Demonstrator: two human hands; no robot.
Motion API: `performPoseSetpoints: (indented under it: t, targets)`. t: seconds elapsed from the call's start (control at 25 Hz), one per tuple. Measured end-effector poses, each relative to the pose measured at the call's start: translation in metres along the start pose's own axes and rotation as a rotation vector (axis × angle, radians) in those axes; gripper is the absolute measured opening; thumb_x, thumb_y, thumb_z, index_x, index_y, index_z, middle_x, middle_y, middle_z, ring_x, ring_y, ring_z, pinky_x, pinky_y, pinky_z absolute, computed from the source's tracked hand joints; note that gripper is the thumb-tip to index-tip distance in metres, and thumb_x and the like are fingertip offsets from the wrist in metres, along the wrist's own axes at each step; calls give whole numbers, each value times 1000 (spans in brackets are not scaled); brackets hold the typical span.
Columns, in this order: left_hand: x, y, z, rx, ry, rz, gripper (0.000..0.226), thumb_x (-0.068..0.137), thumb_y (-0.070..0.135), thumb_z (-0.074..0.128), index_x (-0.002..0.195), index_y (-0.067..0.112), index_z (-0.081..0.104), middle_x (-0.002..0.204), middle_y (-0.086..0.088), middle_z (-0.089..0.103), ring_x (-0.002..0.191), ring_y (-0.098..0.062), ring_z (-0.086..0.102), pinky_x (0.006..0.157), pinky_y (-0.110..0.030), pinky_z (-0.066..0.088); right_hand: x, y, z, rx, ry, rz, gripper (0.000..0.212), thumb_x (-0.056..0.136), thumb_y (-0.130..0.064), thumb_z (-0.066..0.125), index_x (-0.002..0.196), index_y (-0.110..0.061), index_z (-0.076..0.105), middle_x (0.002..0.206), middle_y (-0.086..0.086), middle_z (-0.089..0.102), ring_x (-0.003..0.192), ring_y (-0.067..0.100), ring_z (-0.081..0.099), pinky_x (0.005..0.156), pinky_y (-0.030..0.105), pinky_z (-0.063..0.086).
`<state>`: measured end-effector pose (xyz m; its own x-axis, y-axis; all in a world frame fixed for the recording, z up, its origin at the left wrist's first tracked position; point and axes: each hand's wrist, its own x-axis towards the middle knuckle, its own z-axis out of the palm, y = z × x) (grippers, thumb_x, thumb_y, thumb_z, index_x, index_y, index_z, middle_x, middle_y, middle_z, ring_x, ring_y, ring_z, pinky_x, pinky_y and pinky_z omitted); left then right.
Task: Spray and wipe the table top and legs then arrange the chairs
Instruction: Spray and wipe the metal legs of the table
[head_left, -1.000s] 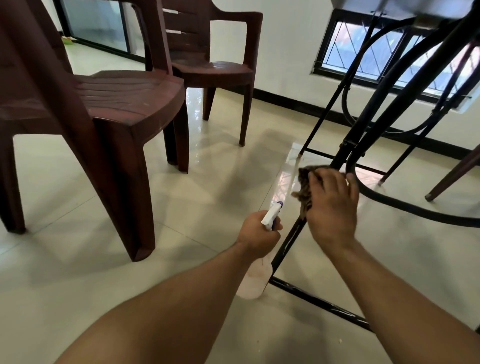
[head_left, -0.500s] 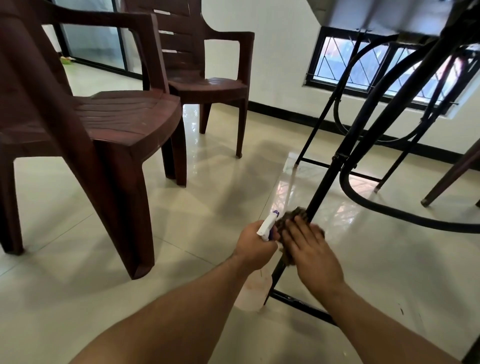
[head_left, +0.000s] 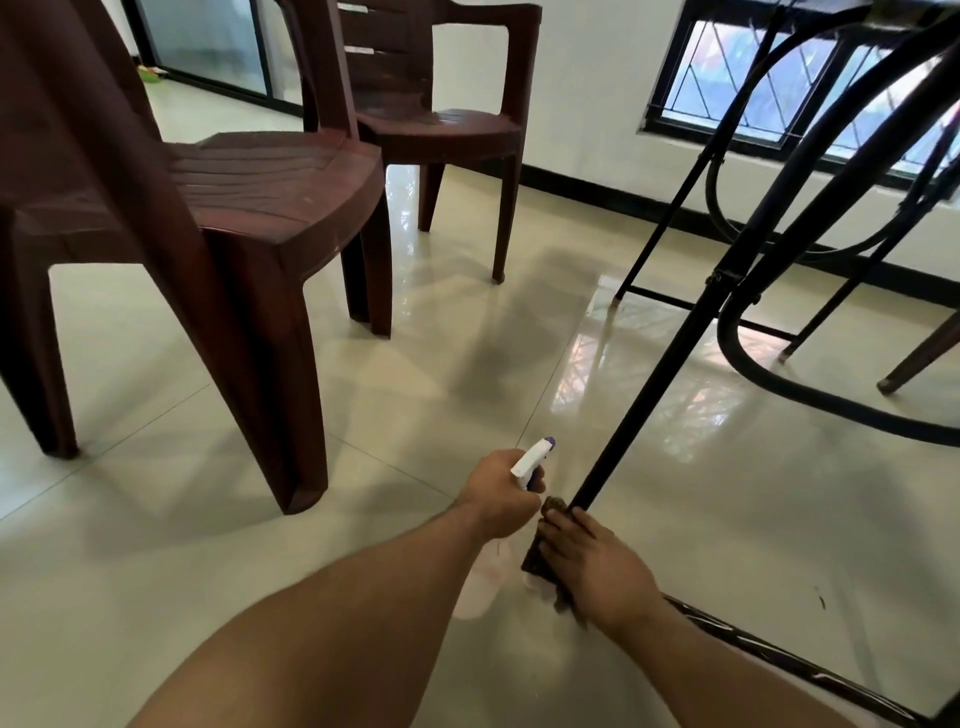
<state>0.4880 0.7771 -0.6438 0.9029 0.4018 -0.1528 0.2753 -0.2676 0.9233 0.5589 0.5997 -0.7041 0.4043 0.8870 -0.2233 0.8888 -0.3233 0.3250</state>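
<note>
A black metal table leg (head_left: 670, 358) slants down from the upper right to the floor. My right hand (head_left: 592, 566) wraps a dark brown cloth (head_left: 540, 551) around the bottom end of that leg. Just left of it, my left hand (head_left: 501, 491) grips a spray bottle (head_left: 532, 460) with a white and purple nozzle pointing up and right; its clear body hangs below the hand. The underside of the table top (head_left: 852, 10) shows at the upper right. Two dark red plastic chairs stand to the left: a near chair (head_left: 208, 208) and a far chair (head_left: 447, 119).
Curved black tubes (head_left: 779, 384) and a lower crossbar (head_left: 810, 670) of the table frame run right of my hands. Another chair's leg (head_left: 919, 358) shows at the right edge. A barred window (head_left: 779, 98) sits low in the white wall. The floor is glossy cream tile.
My right hand has slid the cloth down the table leg from its middle to its bottom end. My left hand with the spray bottle has stayed beside the leg.
</note>
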Motion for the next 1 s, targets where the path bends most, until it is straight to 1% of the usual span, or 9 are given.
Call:
performPoseSetpoints:
  t: [0.16,0.24,0.32,0.4,0.6,0.76,0.84,0.92,1.0]
  targets:
    - [2,-4,0,-76,28,-61,20,78,-5,59,79,15,60,88,-10,68,85,-23,64,70,-26,49,2,8,-4,9,48,131,79,61,-21,87,133,1,61,142,16,57,139,31,47,122,42,1]
    - [7,-4,0,-101,57,-86,23,80,-7,58,79,16,59,90,-9,69,85,-23,64,71,-25,49,0,-1,-4,-50,56,137,73,71,-22,81,136,3,58,145,17,54,142,31,42,124,40,-8]
    - [9,-5,2,-126,60,-95,25,80,-7,57,77,18,59,89,-7,69,86,-24,65,74,-28,50,3,-22,8,-178,35,-29,64,92,-30,59,147,1,45,155,15,42,150,30,27,121,40,-18]
    - [9,-3,4,-112,30,-87,26,81,-7,58,77,20,59,90,-5,69,94,-29,69,78,-30,53,15,-38,10,-201,-96,-138,61,102,-37,44,153,-3,35,160,12,34,152,29,18,121,42,-15]
    - [12,-8,-4,-141,46,-111,24,82,-7,58,80,17,60,88,-5,68,86,-24,65,72,-27,52,37,-47,10,-146,-70,87,66,103,-46,37,153,-3,32,152,16,41,147,34,26,123,47,-9]
    - [16,-17,-10,-146,27,-135,25,82,-7,57,79,18,60,85,-2,67,87,-21,65,76,-26,50,36,-64,17,-138,-270,-3,54,105,-37,39,148,-4,42,151,18,44,147,34,29,124,44,-3]
    - [17,-18,-13,-164,39,-141,25,81,-6,57,77,19,60,84,-2,67,87,-22,65,75,-26,50,41,-55,6,-87,-191,34,53,101,-41,45,144,-10,49,144,11,52,142,29,36,125,45,1]
    - [18,-17,-13,-183,52,-155,26,81,-8,56,76,17,60,84,-3,67,83,-21,63,68,-23,48,40,-47,2,-83,-52,127,62,100,-40,46,151,-5,36,150,14,44,146,32,28,124,45,-6]
    - [19,-15,-10,-175,51,-162,25,81,-8,56,77,17,60,87,-5,68,83,-21,63,68,-23,48,33,-48,2,-88,-102,92,69,99,-36,47,154,-1,25,158,16,34,151,33,17,122,45,-11]
